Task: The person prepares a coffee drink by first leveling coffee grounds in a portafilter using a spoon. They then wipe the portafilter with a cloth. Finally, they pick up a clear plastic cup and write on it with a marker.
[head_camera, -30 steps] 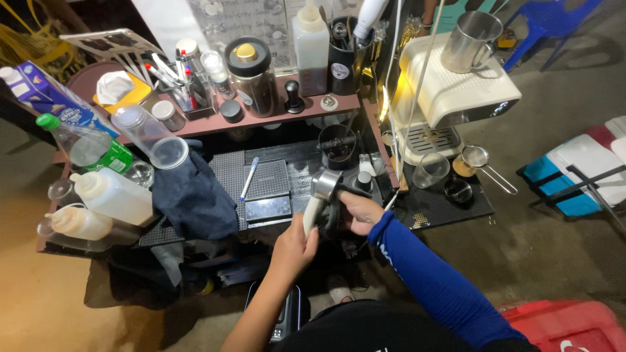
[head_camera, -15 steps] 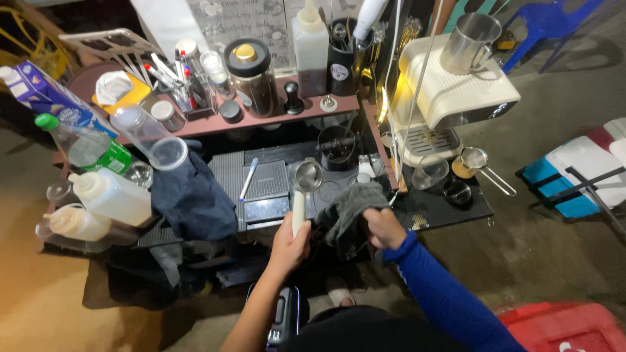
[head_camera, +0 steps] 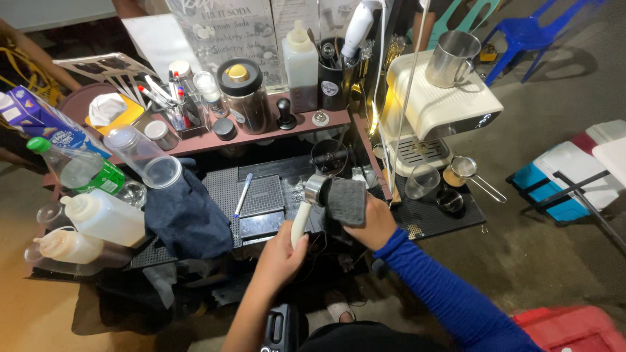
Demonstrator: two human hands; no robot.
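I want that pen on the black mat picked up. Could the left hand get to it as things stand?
Probably not at once: the left hand grips the portafilter handle. The pen lies uncovered nearby.

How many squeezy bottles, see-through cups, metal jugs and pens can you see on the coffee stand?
White squeeze bottles: 3, one on the shelf, two lying at the left
Clear plastic cups: 2, lying stacked
Metal jugs: 1, on the coffee machine
Pens on the black mat: 1
Total: 7
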